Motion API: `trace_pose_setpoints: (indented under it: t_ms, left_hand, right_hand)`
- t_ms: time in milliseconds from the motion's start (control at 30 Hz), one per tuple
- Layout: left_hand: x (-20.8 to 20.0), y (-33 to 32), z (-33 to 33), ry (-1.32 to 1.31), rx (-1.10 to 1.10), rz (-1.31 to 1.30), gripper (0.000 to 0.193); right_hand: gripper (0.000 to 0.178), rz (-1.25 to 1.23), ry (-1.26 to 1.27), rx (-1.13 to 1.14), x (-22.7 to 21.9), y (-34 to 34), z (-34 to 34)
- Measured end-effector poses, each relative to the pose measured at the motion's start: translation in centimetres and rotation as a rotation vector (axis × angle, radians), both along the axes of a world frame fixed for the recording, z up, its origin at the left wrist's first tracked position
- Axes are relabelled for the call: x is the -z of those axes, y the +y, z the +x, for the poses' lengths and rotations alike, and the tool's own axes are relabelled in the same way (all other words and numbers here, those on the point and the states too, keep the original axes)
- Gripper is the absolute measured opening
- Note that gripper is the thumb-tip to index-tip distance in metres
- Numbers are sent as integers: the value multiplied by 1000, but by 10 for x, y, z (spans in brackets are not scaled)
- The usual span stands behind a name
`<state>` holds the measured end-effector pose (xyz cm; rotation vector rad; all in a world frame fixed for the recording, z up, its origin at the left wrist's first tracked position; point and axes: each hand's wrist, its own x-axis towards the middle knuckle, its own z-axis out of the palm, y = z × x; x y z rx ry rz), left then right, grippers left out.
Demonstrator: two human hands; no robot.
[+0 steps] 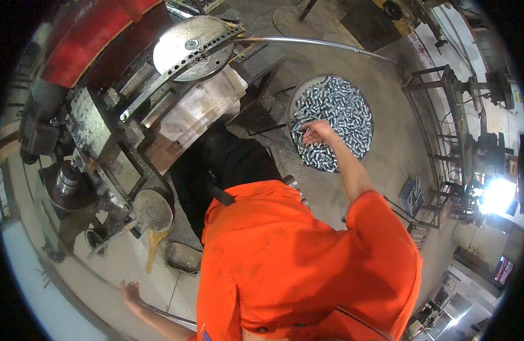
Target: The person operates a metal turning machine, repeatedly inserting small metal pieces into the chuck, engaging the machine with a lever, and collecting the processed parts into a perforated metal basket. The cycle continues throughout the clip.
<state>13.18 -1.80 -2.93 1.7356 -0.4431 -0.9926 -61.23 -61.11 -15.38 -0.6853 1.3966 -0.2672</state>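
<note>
My right arm, in an orange sleeve, reaches out over a round tray (293,102) on the right. The tray is heaped with small shiny metal cylinders (344,108). Low over its near left part, my right hand (319,132) has its fingers loosely stretched toward the pieces; no piece shows clearly between them. Whether the fingertips touch the pieces, I cannot tell. Down at the lower left, my left hand (130,292) hangs away from my body with its fingers apart. It holds nothing and is nearest to a yellowish handle (154,250) beside the machine.
A greasy machine with a large round metal disc (210,42) and a perforated bar (176,71) stands at the upper left. From the disc a long metal rod (324,42) extends rightward. A metal rack (438,125) lines the right side. Near my left lies an oblong pan (183,257).
</note>
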Motion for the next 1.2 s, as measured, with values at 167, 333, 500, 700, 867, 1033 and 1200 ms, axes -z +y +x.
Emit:
trace_pose_setpoints:
  t_ms: [167,333,500,700,867,1033,1200]
  left_hand:
    - [5,-28,-8,39,-414,89,46]
    - [-21,-46,-35,-40,-530,272,49]
    - [-24,-65,-49,-15,-418,133,47]
    - [8,-12,-18,-149,-279,-86,41]
    - [-12,-45,-30,48,-528,91,47]
    - [-13,-45,-21,120,-679,248,47]
    - [-14,-33,-18,105,-500,122,53]
  right_hand:
    - [29,-167,114,232,13,-38,-27]
    - [30,-269,294,183,-1,-54,-7]
    - [36,-878,864,-374,-3,-43,-9]
    - [36,-1000,860,-698,-7,-60,21]
    - [36,-891,917,-834,-15,-65,41]
    - [37,-949,955,-964,-7,-66,40]
    - [29,-813,1066,-1092,-40,-55,68]
